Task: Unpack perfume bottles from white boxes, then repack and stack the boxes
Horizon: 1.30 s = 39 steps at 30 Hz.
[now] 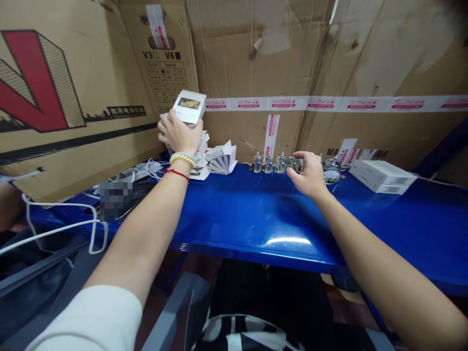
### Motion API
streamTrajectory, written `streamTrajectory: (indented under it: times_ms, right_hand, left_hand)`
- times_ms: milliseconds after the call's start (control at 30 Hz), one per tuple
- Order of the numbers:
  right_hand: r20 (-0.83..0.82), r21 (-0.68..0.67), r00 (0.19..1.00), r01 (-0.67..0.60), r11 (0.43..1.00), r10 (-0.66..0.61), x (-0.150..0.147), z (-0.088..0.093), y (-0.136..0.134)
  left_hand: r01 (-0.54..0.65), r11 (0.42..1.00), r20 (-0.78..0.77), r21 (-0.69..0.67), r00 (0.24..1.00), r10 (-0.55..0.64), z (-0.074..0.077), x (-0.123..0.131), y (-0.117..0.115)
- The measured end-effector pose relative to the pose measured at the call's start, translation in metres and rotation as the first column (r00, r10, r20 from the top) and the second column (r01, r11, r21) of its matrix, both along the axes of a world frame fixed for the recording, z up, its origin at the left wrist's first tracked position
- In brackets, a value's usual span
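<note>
My left hand (180, 134) is raised over a pile of white cartons (199, 163) at the back of the blue table. Between its thumb and fingers is a white box (190, 105) with a dark and gold picture on its face. At the back of the table my right hand (309, 173) has thumb and fingers around a small glass bottle (294, 164), partly hidden by the hand. Just left of it stand several small clear bottles (268, 164) with metallic necks. A round glass piece (332, 171) sits right of the hand.
White boxes (382, 175) lie at the right on the blue table (248, 219). Cardboard walls (248, 58) rise behind and at the left. A dark device (122, 200) and white cables (66, 204) occupy the left end. A chair arm (179, 312) stands below the table edge.
</note>
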State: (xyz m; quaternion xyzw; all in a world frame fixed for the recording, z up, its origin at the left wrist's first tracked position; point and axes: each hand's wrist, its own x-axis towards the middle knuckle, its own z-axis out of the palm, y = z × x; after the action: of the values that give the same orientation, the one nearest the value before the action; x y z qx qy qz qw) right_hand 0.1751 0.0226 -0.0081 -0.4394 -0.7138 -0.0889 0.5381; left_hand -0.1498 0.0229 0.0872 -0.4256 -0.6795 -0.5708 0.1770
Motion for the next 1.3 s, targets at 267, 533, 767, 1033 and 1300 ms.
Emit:
streamTrajectory:
  times_ms: [267,533,767,1033,1300]
  right_hand:
    - [-0.225,-0.147,0.922,-0.352,0.924,0.315,-0.014,0.013,-0.022]
    - [-0.733,-0.167,0.551,-0.714,0.68,0.399,-0.032,0.012,-0.027]
    - [-0.71,-0.205,0.601,-0.676,0.708,0.367,-0.025,0.012,-0.025]
    - [-0.608,-0.247,0.7,-0.615,0.749,0.374,-0.011,0.006,-0.008]
    - [-0.544,-0.265,0.719,-0.637,0.724,0.433,-0.014,0.005,-0.013]
  left_hand:
    - [0.446,0.883,-0.343,0.15,0.861,-0.376,-0.041,0.084,-0.025]
    - [0.706,0.704,-0.512,0.078,0.634,-0.58,-0.098,0.129,-0.027]
    - [0.797,0.602,-0.374,0.054,0.575,-0.728,-0.099,0.121,-0.03]
    - [0.891,0.449,-0.231,-0.064,0.425,-0.875,-0.093,0.112,-0.032]
    - [0.898,0.407,-0.269,-0.165,0.356,-0.895,-0.096,0.112,-0.033]
